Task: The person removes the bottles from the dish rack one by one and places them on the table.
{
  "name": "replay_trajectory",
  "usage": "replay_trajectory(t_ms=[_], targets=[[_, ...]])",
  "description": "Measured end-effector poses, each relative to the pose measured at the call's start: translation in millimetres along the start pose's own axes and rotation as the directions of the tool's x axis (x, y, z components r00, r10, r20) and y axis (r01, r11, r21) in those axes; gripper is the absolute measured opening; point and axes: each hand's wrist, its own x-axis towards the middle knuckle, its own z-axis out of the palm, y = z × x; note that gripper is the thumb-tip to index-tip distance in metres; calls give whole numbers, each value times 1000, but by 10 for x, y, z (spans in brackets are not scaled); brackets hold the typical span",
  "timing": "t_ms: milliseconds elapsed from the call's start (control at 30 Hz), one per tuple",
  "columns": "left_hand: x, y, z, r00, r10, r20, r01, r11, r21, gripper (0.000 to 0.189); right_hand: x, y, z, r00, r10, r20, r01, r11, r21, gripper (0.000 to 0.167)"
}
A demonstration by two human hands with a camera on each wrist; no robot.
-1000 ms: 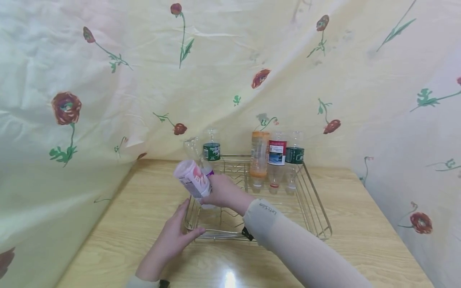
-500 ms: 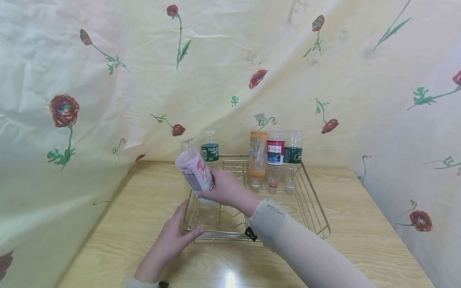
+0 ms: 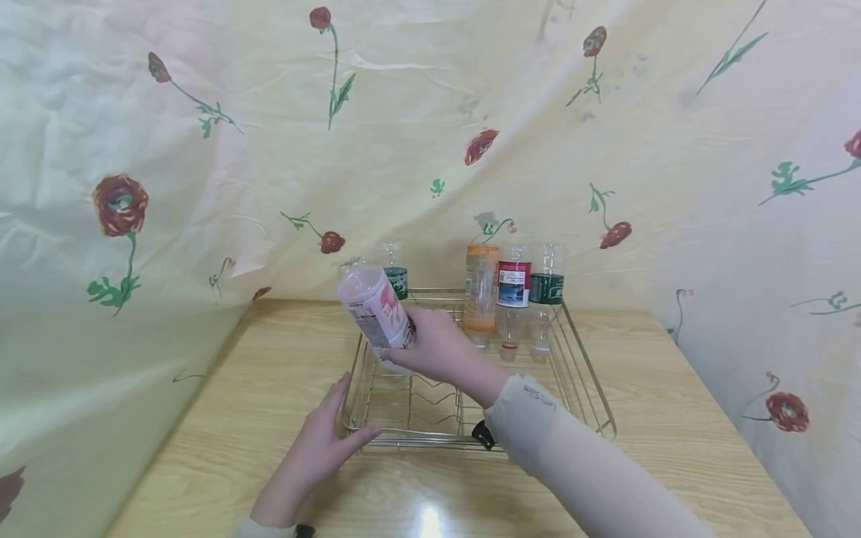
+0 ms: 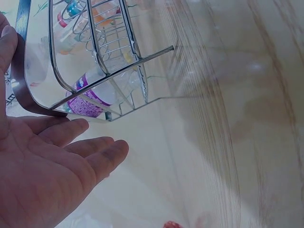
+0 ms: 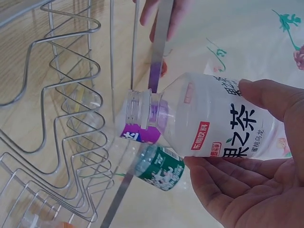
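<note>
My right hand [image 3: 440,347] grips a plastic bottle [image 3: 380,310] with a white-and-pink label over the left part of a wire dish rack [image 3: 430,441]. The bottle is tilted, base up; in the right wrist view its capless neck points toward the rack's wavy wires [image 5: 71,85]. At the rack's front left corner, my left hand [image 3: 323,444] has its fingers extended along the side and its thumb near the front rail. The left wrist view shows these fingers [image 4: 99,156] right at the rail, beside a purple-labelled bottle [image 4: 88,102] inside.
Upside-down bottles stand along the rack's back: an orange-banded one [image 3: 481,291], a red-labelled one [image 3: 514,284] and a green-labelled one [image 3: 547,288] at right. Another green-labelled bottle [image 3: 397,281] is at back left. A flowered cloth [image 3: 403,149] hangs behind the wooden table [image 3: 235,388].
My right hand has raised the bottle slightly and carried it a little to the right, still tilted with its base up. The left hand has stayed at the rack's corner.
</note>
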Motion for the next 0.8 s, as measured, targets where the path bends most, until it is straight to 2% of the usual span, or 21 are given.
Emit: replay_trajectory(t_ms=[333, 667, 800], targets=[[0, 6, 3, 1000, 8, -2, -8, 1000, 8, 108, -132, 45, -141, 999, -19, -39, 20, 1000, 17, 61], [-6, -21, 11, 1000, 16, -15, -16, 1000, 7, 105, -292, 96, -233, 997, 30, -64, -27, 998, 56, 66], [-5, -31, 17, 1000, 23, -13, -23, 1000, 8, 103, -348, 110, -276, 997, 23, -79, -20, 999, 38, 67]])
